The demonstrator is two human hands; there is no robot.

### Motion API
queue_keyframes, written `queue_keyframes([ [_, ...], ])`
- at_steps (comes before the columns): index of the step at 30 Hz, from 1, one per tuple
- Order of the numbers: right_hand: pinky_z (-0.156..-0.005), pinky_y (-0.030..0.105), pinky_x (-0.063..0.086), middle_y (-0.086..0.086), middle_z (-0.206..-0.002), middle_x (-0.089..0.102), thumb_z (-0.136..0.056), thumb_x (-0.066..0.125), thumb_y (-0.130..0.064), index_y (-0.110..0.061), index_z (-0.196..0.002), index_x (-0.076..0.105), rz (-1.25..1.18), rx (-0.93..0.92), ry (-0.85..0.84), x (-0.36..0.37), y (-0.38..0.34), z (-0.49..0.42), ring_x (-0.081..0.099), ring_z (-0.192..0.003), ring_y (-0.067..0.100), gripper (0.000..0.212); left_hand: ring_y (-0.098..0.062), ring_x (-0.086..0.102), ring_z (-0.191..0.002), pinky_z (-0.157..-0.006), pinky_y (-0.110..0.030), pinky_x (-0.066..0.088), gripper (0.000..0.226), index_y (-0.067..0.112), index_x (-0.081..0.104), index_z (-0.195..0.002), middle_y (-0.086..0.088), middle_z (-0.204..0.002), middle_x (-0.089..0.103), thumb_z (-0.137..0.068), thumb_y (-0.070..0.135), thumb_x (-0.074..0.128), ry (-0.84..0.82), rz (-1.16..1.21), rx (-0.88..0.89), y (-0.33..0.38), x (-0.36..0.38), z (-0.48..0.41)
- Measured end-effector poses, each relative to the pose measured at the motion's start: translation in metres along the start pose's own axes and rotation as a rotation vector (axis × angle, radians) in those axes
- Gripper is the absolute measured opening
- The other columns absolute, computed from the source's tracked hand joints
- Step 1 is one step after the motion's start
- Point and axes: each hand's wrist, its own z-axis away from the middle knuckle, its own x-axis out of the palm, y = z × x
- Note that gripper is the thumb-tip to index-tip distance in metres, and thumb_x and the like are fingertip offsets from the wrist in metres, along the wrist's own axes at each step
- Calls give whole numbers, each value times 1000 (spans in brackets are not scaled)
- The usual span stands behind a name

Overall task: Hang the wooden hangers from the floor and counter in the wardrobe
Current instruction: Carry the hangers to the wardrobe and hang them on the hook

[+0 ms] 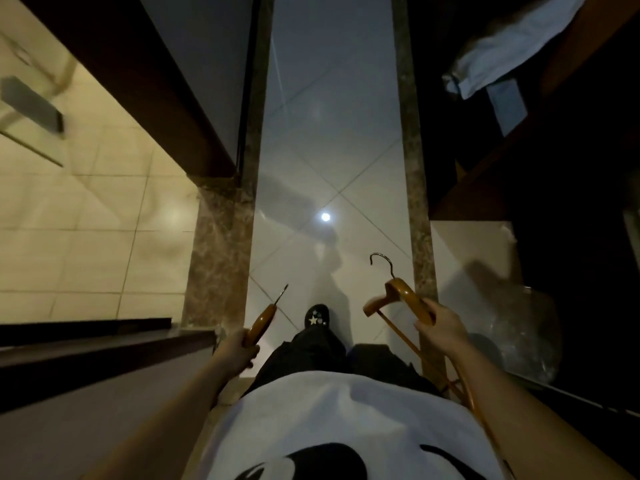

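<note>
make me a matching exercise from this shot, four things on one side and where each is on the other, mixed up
1 orange-brown wooden hanger with curved metal hook showing
2 orange-brown wooden hanger seen edge-on
3 black shoe with white star
4 pale blue crumpled cloth

a on the glossy tiled floor
b held in the left hand
c on the dark wooden shelf, upper right
d held in the right hand

Pairs: 1-d, 2-b, 3-a, 4-c

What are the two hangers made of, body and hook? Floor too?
Right hanger: looks wooden, orange-brown with glossy varnish highlights; hook thin dark metal, probably. Left hanger: same glossy orange-brown body, thin metal stem, hook unclear. Floor: likely glazed tile, given grout lines and a mirrored lamp spot.
</note>
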Motion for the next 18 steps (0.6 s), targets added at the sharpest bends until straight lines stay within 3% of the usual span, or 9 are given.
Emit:
queue_keyframes([
  [4,-91,41,50,10,-113,61,-89,57,-17,-18,-130,51,-39,118,45,-24,-1,-18,58,-103,27,41,-24,59,-78,-81,-42,53,31,2,50,-121,-11,-87,59,-90,7,53,-19,-121,108,82,-32,-30],
  [7,-72,31,47,16,-114,61,-91,55,-17,-15,-125,53,-82,172,73,-46,-8,-32,55,-86,23,34,-27,60,-83,-86,-46,54,34,2,49,-123,-17,-95,59,-90,9,53,-49,-164,211,144,-45,-52],
  [8,-68,29,46,17,-112,62,-91,55,-20,-17,-118,57,-97,179,75,-55,-11,-39,53,-83,22,27,-27,60,-84,-85,-45,55,33,2,49,-122,-17,-96,59,-90,9,53,-57,-185,244,165,-47,-59],
  [10,-77,35,49,15,-105,64,-90,55,-26,-22,-87,59,-112,191,71,-73,-17,-57,57,-86,26,7,-24,60,-81,-79,-38,54,29,5,50,-119,-15,-96,60,-91,11,53,-65,-210,289,203,-50,-73],
  [13,-84,40,50,12,-93,64,-88,55,-27,-29,-70,56,-114,194,41,-104,-34,-93,60,-91,30,19,-22,61,-79,-73,-31,52,28,8,51,-118,-14,-95,61,-91,14,53,-82,-220,319,254,-53,-94],
  [15,-83,39,50,11,-89,63,-89,53,-26,-25,-74,59,-118,168,29,-129,-49,-124,60,-88,30,16,-23,61,-82,-77,-33,53,30,6,51,-120,-12,-94,60,-90,13,54,-89,-212,328,281,-56,-108],
  [18,-84,35,47,17,-107,63,-94,48,-30,-10,-115,58,-77,133,6,-166,-73,-174,59,-95,31,30,-22,59,-79,-77,-36,53,29,7,52,-119,-11,-90,59,-90,10,53,-76,-233,276,316,-63,-123],
])
